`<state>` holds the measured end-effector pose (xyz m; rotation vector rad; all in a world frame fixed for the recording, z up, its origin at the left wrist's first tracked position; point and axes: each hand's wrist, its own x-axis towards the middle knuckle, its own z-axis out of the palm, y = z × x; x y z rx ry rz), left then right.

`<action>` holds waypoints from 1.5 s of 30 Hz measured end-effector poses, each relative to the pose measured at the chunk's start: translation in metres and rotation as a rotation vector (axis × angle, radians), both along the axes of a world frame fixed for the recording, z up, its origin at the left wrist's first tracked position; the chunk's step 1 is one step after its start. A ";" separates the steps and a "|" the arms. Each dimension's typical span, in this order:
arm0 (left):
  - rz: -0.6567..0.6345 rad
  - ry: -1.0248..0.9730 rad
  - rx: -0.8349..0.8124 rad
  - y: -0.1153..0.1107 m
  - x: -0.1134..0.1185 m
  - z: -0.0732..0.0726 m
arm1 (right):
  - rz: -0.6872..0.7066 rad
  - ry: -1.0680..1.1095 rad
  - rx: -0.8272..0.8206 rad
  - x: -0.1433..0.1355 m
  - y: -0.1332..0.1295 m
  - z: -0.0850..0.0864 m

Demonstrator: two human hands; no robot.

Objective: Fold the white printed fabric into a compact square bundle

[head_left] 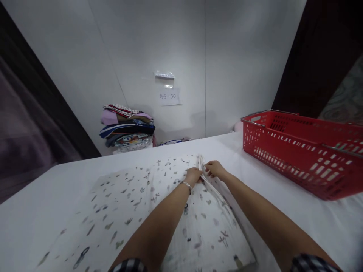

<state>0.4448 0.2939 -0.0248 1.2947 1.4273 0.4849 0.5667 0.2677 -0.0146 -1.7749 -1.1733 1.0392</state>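
A white cloth printed with small plants and animals lies spread over the white table, its right part folded in layers. My left hand, with a bracelet at the wrist, is closed on the gathered edge near the cloth's far right corner. Just right of it, my right hand pinches the same edge with bent fingers. Its fingertips are partly hidden by the fabric. The folded edge runs from between my hands down toward the near right.
To the right stands a red plastic basket with metal handles. Beyond the far edge of the white table is a stack of folded clothes. A paper label reading "45-50" hangs on the pale wall behind.
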 end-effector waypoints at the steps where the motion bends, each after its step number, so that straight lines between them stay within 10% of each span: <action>1: 0.001 -0.004 -0.002 -0.001 0.000 0.001 | -0.003 -0.013 -0.021 -0.004 0.010 -0.002; 10: -0.014 -0.019 -0.038 0.000 -0.001 0.003 | -0.062 -0.232 -0.026 0.002 0.051 -0.023; 29: -0.176 0.411 0.423 0.007 0.008 0.011 | -0.069 -0.513 0.087 0.004 0.047 -0.025; 45: -0.409 0.447 0.413 0.008 0.013 0.006 | 0.004 -0.421 0.175 0.004 0.047 -0.032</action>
